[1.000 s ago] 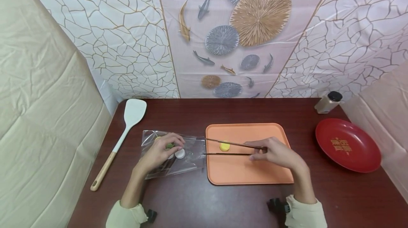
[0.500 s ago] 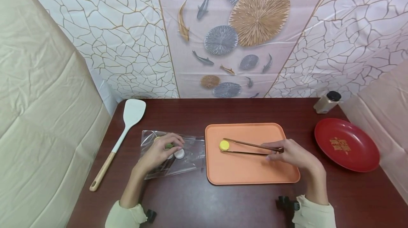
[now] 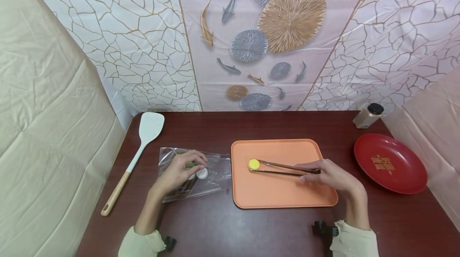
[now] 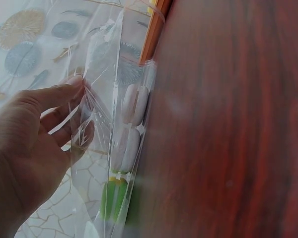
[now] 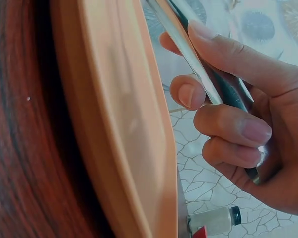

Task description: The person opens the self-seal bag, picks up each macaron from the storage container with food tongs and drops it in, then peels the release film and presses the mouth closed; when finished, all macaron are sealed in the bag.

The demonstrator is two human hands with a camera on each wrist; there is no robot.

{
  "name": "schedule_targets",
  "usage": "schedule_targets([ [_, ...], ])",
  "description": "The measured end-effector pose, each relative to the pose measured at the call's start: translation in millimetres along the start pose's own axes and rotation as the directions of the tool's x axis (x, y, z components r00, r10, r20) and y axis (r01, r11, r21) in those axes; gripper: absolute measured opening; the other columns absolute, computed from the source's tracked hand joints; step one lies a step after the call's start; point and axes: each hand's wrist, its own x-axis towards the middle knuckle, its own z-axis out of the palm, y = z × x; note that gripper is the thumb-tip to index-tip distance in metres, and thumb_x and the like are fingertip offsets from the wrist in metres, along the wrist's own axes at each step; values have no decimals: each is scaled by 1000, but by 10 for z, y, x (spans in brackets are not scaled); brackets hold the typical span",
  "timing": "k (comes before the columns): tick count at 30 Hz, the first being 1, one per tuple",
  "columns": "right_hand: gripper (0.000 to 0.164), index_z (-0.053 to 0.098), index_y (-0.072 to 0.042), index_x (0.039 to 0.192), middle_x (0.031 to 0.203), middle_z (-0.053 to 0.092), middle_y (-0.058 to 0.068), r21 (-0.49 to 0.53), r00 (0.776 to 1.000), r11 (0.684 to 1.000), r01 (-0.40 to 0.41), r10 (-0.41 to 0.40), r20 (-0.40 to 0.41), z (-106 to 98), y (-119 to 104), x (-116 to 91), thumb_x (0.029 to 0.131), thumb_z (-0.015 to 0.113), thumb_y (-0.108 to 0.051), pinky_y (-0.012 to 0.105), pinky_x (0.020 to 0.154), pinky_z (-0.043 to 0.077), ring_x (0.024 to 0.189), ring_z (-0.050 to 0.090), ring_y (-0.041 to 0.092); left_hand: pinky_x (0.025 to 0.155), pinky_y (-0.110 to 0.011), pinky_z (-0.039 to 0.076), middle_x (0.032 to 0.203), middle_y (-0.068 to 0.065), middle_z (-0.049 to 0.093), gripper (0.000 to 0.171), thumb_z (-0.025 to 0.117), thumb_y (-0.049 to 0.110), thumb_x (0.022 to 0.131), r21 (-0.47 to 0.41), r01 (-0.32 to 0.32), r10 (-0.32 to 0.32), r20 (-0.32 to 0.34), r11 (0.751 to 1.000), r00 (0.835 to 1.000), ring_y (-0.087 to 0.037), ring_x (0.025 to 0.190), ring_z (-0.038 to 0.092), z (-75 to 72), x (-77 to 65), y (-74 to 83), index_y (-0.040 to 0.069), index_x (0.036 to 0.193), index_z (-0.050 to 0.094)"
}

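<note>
My left hand [image 3: 181, 169] pinches the upper film of a clear plastic bag [image 3: 215, 175] lying on the table, lifting it in the left wrist view. Inside the bag are white macarons [image 4: 135, 104] and a green one [image 4: 114, 198]; a bit of yellow shows beside them, mostly covered by the hand. In my right hand [image 3: 332, 175] are metal tongs [image 3: 284, 165], gripped near their joined end with thumb and fingers. The tips of the tongs straddle a yellow macaron [image 3: 253, 164] on the left part of the orange tray [image 3: 280, 193].
A white spatula [image 3: 151, 127] with a wooden handle lies at the left. To the right is a red plate [image 3: 402, 169] with gold characters. Behind it a black-capped jar [image 3: 368, 115] stands near the back edge. Patterned cloth hangs behind the table.
My right hand has drawn back to the right with the tongs, whose tips moved from the bag's mouth to the yellow macaron and closed in around it. My left hand stays put.
</note>
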Motion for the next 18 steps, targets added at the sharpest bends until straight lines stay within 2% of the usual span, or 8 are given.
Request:
schedule_targets([
  [6, 37, 80, -9, 132, 124, 82, 7, -17, 998, 998, 63, -63, -11, -2, -36, 5, 98, 84, -24, 22, 83, 56, 99, 66, 1, 99, -48, 61, 118, -10, 79, 10, 78, -2, 98, -1, -3, 3, 0, 1000, 1000, -27, 115, 74, -1, 0, -4, 5, 105, 79],
  [10, 37, 79, -9, 134, 121, 82, 3, 6, 992, 992, 127, -127, 9, 36, -95, 46, 100, 82, -22, 20, 85, 56, 99, 67, -1, 99, -46, 61, 118, -9, 79, 10, 79, -2, 98, -1, -9, 9, -3, 1000, 1000, -27, 115, 74, -3, 1, 0, 5, 104, 79],
  [14, 38, 77, -7, 136, 120, 82, 3, 27, 984, 985, 173, -174, 48, 137, -207, 173, 102, 81, -22, 21, 86, 57, 98, 69, 1, 100, -47, 61, 118, -10, 79, 10, 78, -3, 98, 1, -6, 6, -2, 1000, 1000, -27, 116, 74, -7, 2, 4, 5, 104, 79],
  [18, 37, 78, -9, 136, 125, 81, 3, -26, 980, 980, 198, -197, 41, 286, -342, 351, 102, 80, -24, 20, 84, 55, 100, 70, 2, 101, -47, 61, 118, -11, 79, 10, 78, -3, 98, 0, -3, 3, 1, 1000, 1000, -28, 116, 74, -9, 5, 5, 5, 105, 79],
])
